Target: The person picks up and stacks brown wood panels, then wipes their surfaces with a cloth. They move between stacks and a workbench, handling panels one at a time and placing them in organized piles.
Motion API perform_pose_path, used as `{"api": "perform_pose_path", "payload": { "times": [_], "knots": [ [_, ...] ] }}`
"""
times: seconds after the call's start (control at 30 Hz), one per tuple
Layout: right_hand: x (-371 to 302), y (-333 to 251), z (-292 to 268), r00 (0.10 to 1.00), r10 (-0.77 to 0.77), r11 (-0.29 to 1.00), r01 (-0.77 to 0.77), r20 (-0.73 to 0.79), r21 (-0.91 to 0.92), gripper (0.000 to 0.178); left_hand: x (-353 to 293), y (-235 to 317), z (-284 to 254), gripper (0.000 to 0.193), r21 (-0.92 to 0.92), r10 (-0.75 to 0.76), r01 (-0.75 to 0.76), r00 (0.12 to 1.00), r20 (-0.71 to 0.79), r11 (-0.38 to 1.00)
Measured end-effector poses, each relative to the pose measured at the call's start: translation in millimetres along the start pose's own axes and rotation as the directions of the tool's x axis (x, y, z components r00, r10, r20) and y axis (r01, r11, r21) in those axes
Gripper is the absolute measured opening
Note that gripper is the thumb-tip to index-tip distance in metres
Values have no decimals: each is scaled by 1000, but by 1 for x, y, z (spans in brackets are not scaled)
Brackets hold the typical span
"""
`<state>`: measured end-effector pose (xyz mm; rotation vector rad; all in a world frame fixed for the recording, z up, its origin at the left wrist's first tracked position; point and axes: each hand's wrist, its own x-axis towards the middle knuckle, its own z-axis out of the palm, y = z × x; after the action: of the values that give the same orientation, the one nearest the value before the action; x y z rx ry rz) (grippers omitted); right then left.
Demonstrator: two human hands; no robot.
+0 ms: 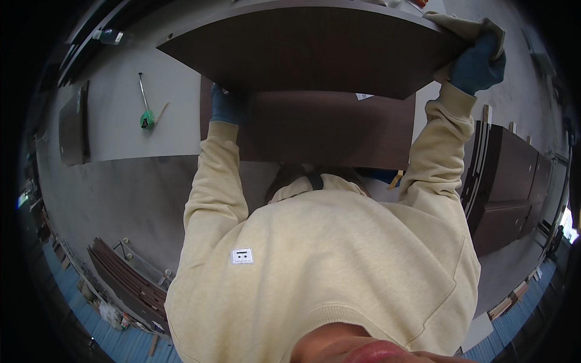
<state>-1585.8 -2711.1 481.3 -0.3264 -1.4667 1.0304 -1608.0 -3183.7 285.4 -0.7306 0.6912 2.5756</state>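
A dark brown wood-grain board [302,51] is raised and tilted above a second dark brown board [327,130] lying flat on the white-topped table. My left hand [227,107], in a blue glove, grips the raised board by its lower left edge; its fingertips are partly hidden there. At the far right corner of the same board, my right hand [479,66], also gloved in blue, is closed on a beige cloth [463,27]. The cloth is folded over the board's edge. A small white label [363,96] shows on the lower board, just below the raised one.
On the table's left part lie a green tool with a long metal shaft [145,115] and a dark board piece [74,127]. Stacks of brown boards stand at the right [505,175] and lower left [130,281]. A clear container [109,37] sits at the far left.
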Motion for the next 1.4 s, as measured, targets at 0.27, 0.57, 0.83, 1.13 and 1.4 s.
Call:
{"api": "perform_pose_path", "payload": {
  "times": [0.27,0.57,0.83,1.13,1.4],
  "knots": [
    [-12,10,-8,997,27,1000,-26,-76,14,36,26,21,-20,55,570,68,-160,981,180,806],
    [-28,13,-18,994,88,985,-76,-71,158,25,29,36,-29,41,809,296,-255,949,105,530],
    [-32,7,-35,990,139,976,-134,-16,170,32,6,73,1,79,656,285,-153,954,-98,739],
    [-33,-34,-162,719,310,804,-547,622,233,34,-199,3,109,108,184,28,-53,990,137,982],
    [-85,-25,-176,603,730,678,-700,322,-226,32,-238,-59,-10,58,-106,-90,59,947,-308,993]
  ]
}}
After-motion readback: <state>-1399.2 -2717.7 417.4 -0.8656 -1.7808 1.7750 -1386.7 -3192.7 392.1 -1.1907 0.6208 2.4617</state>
